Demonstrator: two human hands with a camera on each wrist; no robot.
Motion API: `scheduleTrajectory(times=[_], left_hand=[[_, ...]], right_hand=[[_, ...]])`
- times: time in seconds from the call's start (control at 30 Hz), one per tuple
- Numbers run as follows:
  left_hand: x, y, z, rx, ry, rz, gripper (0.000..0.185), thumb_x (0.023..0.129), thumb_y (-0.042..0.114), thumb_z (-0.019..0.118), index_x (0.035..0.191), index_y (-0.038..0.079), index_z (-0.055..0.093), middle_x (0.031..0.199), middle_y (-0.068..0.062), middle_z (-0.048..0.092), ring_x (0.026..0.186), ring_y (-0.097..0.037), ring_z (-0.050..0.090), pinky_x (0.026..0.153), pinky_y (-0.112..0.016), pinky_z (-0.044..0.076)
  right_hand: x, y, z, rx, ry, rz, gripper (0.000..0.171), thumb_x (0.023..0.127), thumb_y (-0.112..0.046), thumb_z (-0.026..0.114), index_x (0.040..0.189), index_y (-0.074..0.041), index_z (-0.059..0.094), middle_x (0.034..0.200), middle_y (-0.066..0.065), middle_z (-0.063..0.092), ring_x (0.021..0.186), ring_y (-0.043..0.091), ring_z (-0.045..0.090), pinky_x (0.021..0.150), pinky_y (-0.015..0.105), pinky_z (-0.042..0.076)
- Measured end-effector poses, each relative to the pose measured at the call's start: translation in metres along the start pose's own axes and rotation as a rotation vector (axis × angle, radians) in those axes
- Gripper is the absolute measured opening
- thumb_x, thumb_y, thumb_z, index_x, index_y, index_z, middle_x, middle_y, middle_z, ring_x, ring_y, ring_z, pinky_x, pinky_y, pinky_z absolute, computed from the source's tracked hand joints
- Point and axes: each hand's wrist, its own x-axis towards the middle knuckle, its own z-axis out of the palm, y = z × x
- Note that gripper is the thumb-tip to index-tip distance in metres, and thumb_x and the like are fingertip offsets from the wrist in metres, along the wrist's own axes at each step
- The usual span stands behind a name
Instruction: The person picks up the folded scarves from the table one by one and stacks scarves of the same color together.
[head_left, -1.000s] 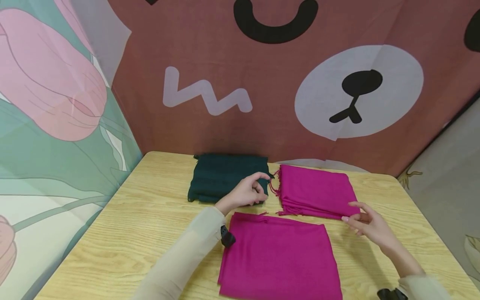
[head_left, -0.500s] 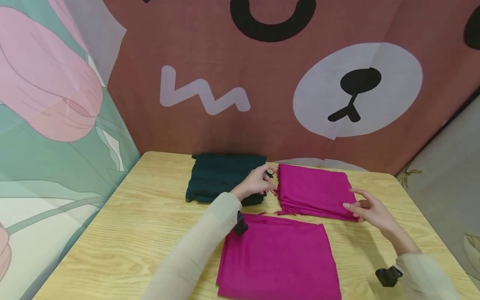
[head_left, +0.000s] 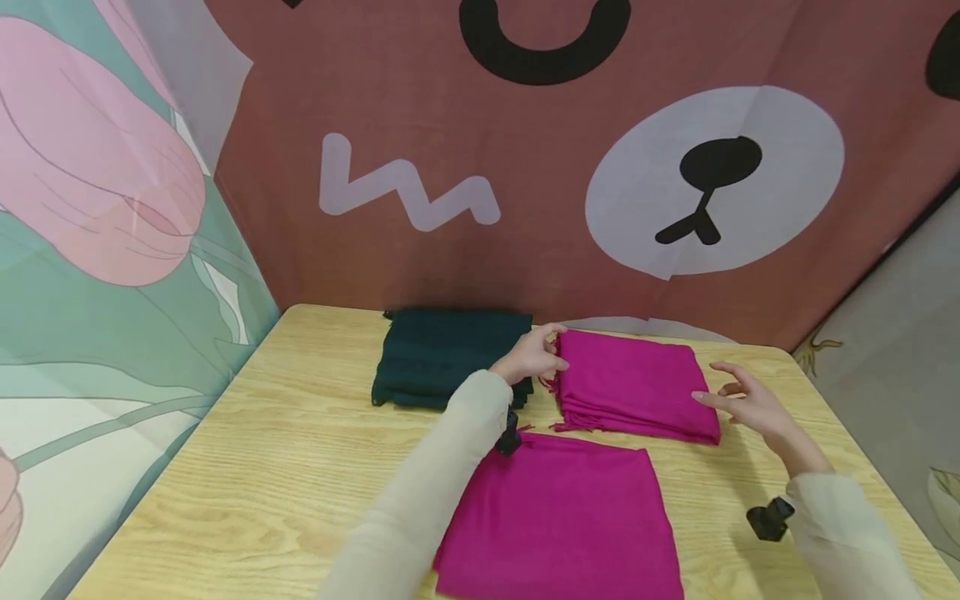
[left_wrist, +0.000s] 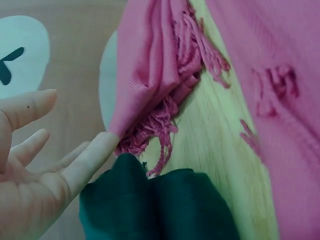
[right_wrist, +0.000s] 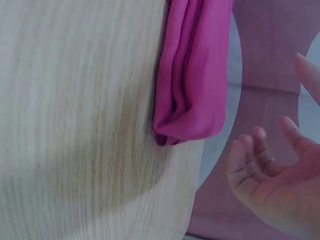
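A folded magenta scarf [head_left: 630, 383] with fringe along its left edge lies at the back right of the table. My left hand [head_left: 531, 354] is at that fringed edge, fingers spread loosely; in the left wrist view a fingertip is right at the scarf's corner. By the scarf's right edge my right hand [head_left: 753, 404] hovers with fingers relaxed, holding nothing, and the right wrist view shows a gap between it and the folded end. Left of this scarf lies a folded dark green scarf [head_left: 442, 354], partly behind my left hand.
A larger folded magenta cloth [head_left: 570, 517] lies at the front of the wooden table [head_left: 300, 467], under my left forearm in the head view. Behind the table hangs a brown bear-print curtain [head_left: 540, 250], and a flower-print curtain [head_left: 97, 317] hangs at the left.
My left hand has moved right, from over the green scarf to the magenta scarf's fringed edge. My right hand has shifted slightly up and right, off the scarf's corner. The scarves stay in place.
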Motion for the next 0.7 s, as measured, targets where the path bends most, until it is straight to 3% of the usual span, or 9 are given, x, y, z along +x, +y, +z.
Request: scheduleTrajectory(times=[0.13,0.33,0.43,0.5,0.57,0.67,0.7], left_hand=[[0.002,0.005,0.005,-0.002,-0.021,-0.053,0.062,0.081,0.001,0.064,0.136,0.013,0.039,0.073,-0.006,0.046,0.042,-0.013,0.034,0.049,-0.030,0.037],[0.008,0.002,0.009,-0.015,-0.021,-0.103,0.065,0.082,0.001,0.063,0.139,0.012,0.035,0.068,-0.005,0.045,0.039,-0.010,0.028,0.052,-0.035,0.032],[0.011,0.000,0.010,0.026,-0.020,-0.093,0.066,0.081,0.003,0.064,0.140,0.012,0.035,0.086,-0.010,0.052,0.039,-0.010,0.029,0.052,-0.036,0.035],[0.013,-0.001,0.012,0.048,-0.027,-0.105,0.068,0.081,0.004,0.065,0.141,0.013,0.034,0.111,-0.013,0.051,0.042,-0.012,0.032,0.054,-0.038,0.038],[0.014,-0.002,0.014,0.054,-0.035,-0.129,0.070,0.080,0.005,0.065,0.141,0.015,0.033,0.129,-0.013,0.042,0.048,-0.014,0.036,0.057,-0.041,0.043],[0.015,-0.002,0.017,0.010,-0.028,-0.189,0.072,0.079,0.005,0.066,0.142,0.018,0.032,0.134,-0.010,0.038,0.066,-0.017,0.046,0.068,-0.046,0.048],[0.015,-0.002,0.018,-0.005,-0.021,-0.202,0.073,0.079,0.004,0.066,0.142,0.019,0.032,0.135,-0.010,0.038,0.074,-0.019,0.048,0.070,-0.048,0.049]], right_hand=[[0.005,0.005,-0.004,0.037,-0.032,0.033,0.079,0.090,-0.036,0.055,0.141,0.005,0.013,0.124,0.039,0.035,0.109,0.046,0.042,0.082,0.053,0.042],[0.014,0.013,-0.003,0.084,-0.074,0.081,0.082,0.091,-0.037,0.053,0.142,0.004,0.004,0.133,0.041,0.023,0.119,0.051,0.031,0.089,0.060,0.034],[0.019,0.020,-0.002,0.120,-0.085,0.092,0.085,0.090,-0.038,0.053,0.143,0.003,0.001,0.135,0.040,0.022,0.119,0.049,0.031,0.090,0.060,0.033],[0.023,0.030,-0.003,0.151,-0.098,0.105,0.086,0.090,-0.038,0.055,0.144,0.000,0.000,0.130,0.033,0.037,0.113,0.041,0.043,0.088,0.054,0.038],[0.028,0.039,-0.005,0.189,-0.115,0.129,0.087,0.088,-0.038,0.057,0.144,-0.002,0.000,0.113,0.016,0.054,0.099,0.027,0.054,0.082,0.045,0.044],[0.037,0.054,-0.008,0.232,-0.136,0.182,0.094,0.085,-0.040,0.061,0.145,-0.005,-0.002,0.086,-0.007,0.055,0.078,0.009,0.056,0.070,0.031,0.045],[0.040,0.056,-0.008,0.245,-0.138,0.204,0.097,0.083,-0.041,0.063,0.145,-0.005,-0.003,0.081,-0.007,0.055,0.075,0.008,0.055,0.070,0.030,0.044]])
